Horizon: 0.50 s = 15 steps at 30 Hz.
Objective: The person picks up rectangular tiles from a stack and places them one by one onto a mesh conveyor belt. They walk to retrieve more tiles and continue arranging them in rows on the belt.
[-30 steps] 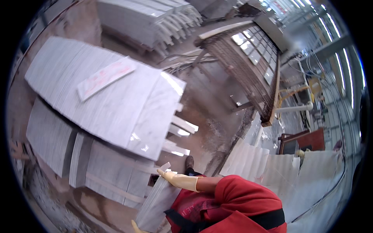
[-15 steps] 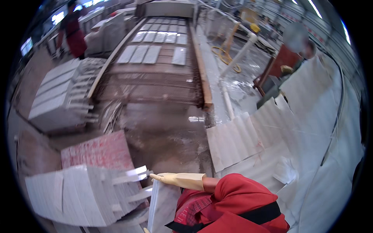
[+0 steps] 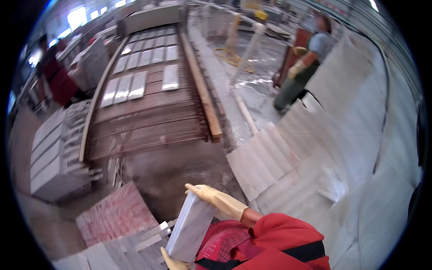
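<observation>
A small stack of pale stone tiles is held on edge close against my red apron. My right hand, in a cream rubber glove, is closed over the stack's far end. At the lower edge of the picture my left hand, gloved alike and only partly in view, grips the near end. Just left of it stands a row of upright stone tiles, with several uneven ends sticking out toward me.
A conveyor ahead carries several flat tiles between wooden rails. A stack of slabs stands left, near a reddish board. Pale sheets cover the right side. Co-workers stand at right and far left.
The tile stack and both my hands have lifted up and away from the row of tiles at left. My view has turned, and the conveyor now appears nearer and further left.
</observation>
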Motion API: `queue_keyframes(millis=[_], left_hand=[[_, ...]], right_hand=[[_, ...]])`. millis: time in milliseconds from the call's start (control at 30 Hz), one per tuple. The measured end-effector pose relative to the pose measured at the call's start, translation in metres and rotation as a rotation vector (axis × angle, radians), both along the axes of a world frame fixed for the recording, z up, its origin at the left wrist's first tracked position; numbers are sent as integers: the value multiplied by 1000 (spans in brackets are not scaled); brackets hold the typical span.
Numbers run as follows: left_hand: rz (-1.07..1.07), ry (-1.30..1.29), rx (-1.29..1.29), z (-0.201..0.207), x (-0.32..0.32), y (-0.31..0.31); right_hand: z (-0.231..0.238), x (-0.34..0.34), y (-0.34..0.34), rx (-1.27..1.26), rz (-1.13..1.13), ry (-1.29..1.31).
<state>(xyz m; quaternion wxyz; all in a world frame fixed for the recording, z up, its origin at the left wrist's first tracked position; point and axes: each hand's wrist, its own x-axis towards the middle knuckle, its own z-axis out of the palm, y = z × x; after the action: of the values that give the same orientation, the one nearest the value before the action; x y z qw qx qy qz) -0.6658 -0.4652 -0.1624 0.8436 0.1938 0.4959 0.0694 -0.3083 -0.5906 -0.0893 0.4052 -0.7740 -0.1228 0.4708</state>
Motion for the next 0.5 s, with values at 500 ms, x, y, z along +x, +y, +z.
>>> queue_keyframes(millis=[500], left_hand=[[286,44,-162,8,68,133]], right_hand=[[36,48,153,79,-143,65]])
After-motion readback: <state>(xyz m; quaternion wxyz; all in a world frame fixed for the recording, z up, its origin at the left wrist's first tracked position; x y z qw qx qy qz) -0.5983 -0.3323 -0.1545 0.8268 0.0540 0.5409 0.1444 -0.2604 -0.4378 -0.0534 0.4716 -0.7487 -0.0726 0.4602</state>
